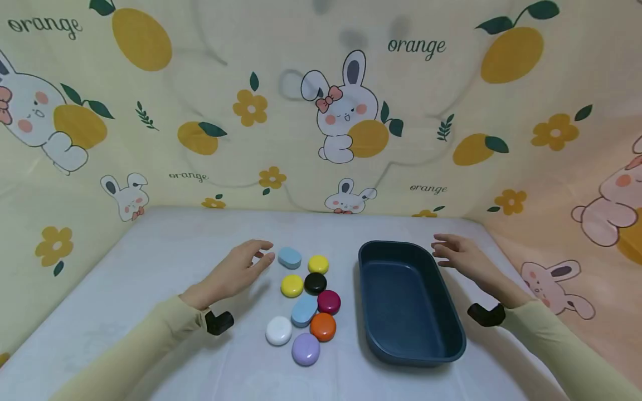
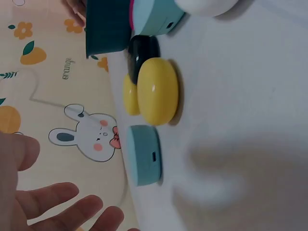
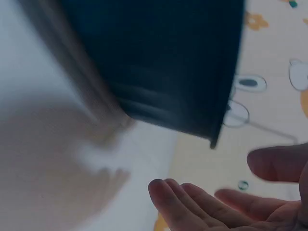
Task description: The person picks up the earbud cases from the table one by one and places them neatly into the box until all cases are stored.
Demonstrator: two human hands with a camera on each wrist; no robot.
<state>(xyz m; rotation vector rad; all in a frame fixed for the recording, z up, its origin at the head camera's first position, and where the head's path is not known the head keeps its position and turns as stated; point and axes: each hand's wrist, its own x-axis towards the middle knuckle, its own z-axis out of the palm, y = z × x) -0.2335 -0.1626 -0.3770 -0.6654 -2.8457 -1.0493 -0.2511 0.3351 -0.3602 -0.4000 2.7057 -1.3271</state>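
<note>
My left hand (image 1: 236,271) hovers left of a light blue oval piece (image 1: 290,258), fingers loosely extended and nothing held. In the left wrist view that light blue piece (image 2: 144,155) shows a small dark slot in its side. My right hand (image 1: 467,257) hangs beside the far right rim of a dark blue rectangular bin (image 1: 411,301), fingers apart from it. Between left hand and bin lie two yellow rounded pieces (image 1: 292,285), a black one (image 1: 315,283), a dark red one (image 1: 329,302), another light blue oval (image 1: 304,311), an orange one (image 1: 323,326), a white one (image 1: 278,331) and a lilac one (image 1: 306,349).
A white cloth (image 1: 150,267) covers the table. Behind it and at both sides hangs a cream curtain (image 1: 281,33) printed with rabbits and oranges. Black wrist mounts (image 1: 219,322) sit on both wrists.
</note>
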